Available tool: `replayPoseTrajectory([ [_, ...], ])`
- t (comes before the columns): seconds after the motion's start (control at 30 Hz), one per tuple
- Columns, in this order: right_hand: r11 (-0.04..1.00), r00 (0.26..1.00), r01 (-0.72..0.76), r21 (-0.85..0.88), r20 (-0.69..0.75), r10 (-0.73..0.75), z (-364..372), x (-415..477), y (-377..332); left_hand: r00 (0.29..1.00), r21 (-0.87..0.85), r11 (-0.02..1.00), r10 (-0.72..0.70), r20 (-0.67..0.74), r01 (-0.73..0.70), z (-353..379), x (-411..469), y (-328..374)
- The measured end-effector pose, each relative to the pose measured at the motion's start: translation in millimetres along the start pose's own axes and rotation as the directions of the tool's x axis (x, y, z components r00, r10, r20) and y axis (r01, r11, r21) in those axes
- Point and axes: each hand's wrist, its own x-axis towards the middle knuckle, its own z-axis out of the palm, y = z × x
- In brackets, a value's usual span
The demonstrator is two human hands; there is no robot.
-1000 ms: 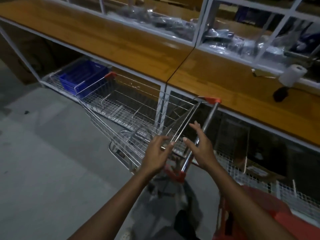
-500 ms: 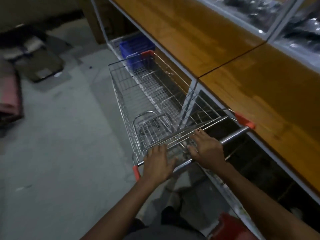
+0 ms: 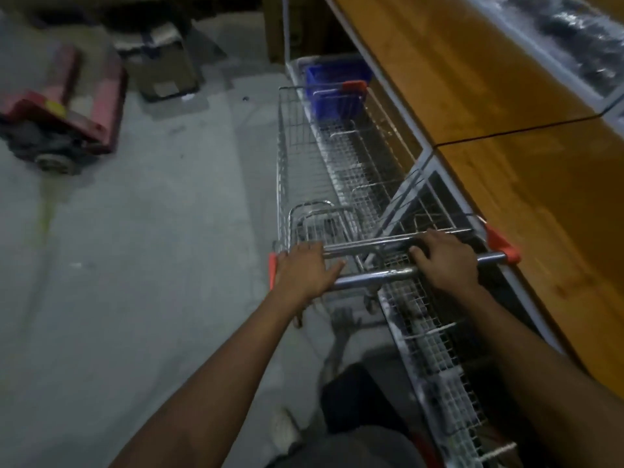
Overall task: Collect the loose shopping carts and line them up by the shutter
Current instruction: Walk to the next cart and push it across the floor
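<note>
Bare forearms, grey clothing, dark trouser leg, pale shoe.

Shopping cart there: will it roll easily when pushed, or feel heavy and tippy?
Probably rolls easily: the shopping cart sits on smooth floor and looks empty, so likely light. Its wire frame should stay stiff. With the left hand and right hand apart on the handle, tipping seems unlikely.

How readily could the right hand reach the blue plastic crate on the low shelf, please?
Probably not: the right hand grips the handle of the silver wire shopping cart, and the blue plastic crate sits near its far end.
</note>
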Motion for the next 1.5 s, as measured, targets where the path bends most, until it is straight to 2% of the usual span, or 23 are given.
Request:
replayPoseTrajectory([
  [0.17, 0.999, 0.997, 0.025, 0.045, -0.077, -0.022, 11, -8, -10, 1.0, -0.001, 1.0, -0.031, -0.001, 0.031, -6, -7, -16],
  [0.37, 0.995, 0.996, 0.088, 0.038, -0.009, -0.088, 10, 12, -20, 0.992, -0.043, 0.992, -0.119, -0.046, 0.117, -4, 3, -26],
  [0.5, 0.989, 0.99, 0.142, 0.047, -0.025, -0.14, 11, 33, -23, 0.983, -0.032, 0.985, -0.172, -0.06, 0.17, -9, 5, -27],
  [0.8, 0.954, 0.955, 0.297, 0.049, 0.001, -0.298, 17, 90, -81, 0.92, -0.077, 0.928, -0.372, -0.122, 0.365, -34, 2, -66],
  [1.03, 0.9, 0.902, 0.431, 0.073, -0.016, -0.431, 25, 120, -166, 0.847, -0.169, 0.862, -0.503, -0.171, 0.478, -53, -13, -130],
  [1.23, 0.833, 0.836, 0.544, 0.104, 0.015, -0.548, 38, 159, -263, 0.758, -0.169, 0.821, -0.569, -0.319, 0.545, -72, -25, -205],
  [1.37, 0.801, 0.794, 0.591, 0.093, 0.106, -0.598, 45, 191, -333, 0.69, -0.194, 0.78, -0.619, -0.375, 0.595, -89, -24, -255],
  [1.5, 0.747, 0.73, 0.661, 0.074, 0.168, -0.662, 45, 224, -400, 0.651, -0.182, 0.752, -0.646, -0.399, 0.634, -106, -22, -297],
])
